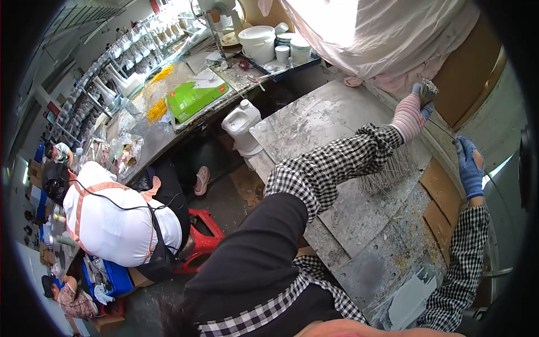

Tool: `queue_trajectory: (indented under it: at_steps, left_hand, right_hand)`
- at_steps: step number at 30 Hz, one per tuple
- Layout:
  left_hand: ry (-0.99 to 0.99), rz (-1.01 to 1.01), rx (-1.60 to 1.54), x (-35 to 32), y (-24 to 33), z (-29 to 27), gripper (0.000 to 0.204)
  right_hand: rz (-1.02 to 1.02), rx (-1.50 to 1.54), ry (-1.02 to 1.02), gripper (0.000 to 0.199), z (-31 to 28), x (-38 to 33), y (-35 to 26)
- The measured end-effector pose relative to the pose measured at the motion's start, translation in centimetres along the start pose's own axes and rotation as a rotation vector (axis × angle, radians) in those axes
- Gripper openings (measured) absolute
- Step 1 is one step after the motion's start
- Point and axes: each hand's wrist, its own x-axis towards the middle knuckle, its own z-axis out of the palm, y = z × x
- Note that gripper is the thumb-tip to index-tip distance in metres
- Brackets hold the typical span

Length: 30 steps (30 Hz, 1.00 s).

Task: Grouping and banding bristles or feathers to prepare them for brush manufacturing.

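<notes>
My left hand (pixel 411 114), in a pink striped glove with bluish fingertips, reaches to the far right of the worktable. It is closed on a bundle of thin grey rods (pixel 430 86), whose ends show above the fingers. Below my left forearm, a pile of similar thin rods (pixel 387 173) lies on the grey, stained tabletop (pixel 314 118). My right hand (pixel 469 164), in a blue striped glove, is at the table's right side beside a pale board edge (pixel 441 137). Its fingers are stretched out and I see nothing in them.
Pinkish cloth (pixel 387 45) hangs behind the table, next to a brown panel (pixel 469 73). Cardboard pieces (pixel 441 188) line the right edge. Leftward are a white jug (pixel 242 121), a bench with a green box (pixel 196 96) and white buckets (pixel 258 44), a red stool (pixel 205 238) and a seated person (pixel 120 216).
</notes>
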Motion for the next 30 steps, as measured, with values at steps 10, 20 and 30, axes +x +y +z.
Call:
queue_trajectory:
  at_steps: [10,20,30]
  left_hand:
    - [-0.157,0.031,0.043,-5.4,-1.0,0.4,0.018]
    - [-0.71,0.833,1.014,-5.9,-8.5,-2.8,0.056]
    - [-0.961,0.337,1.711,-5.5,-7.8,-1.4,0.057]
  right_hand:
    - [0.006,0.066,0.099,0.023,-0.7,-1.3,-2.4]
    - [0.008,0.174,0.02,0.052,-0.4,-1.6,-1.6]
    - [0.351,-0.002,0.108,0.048,-6.3,-5.8,12.2]
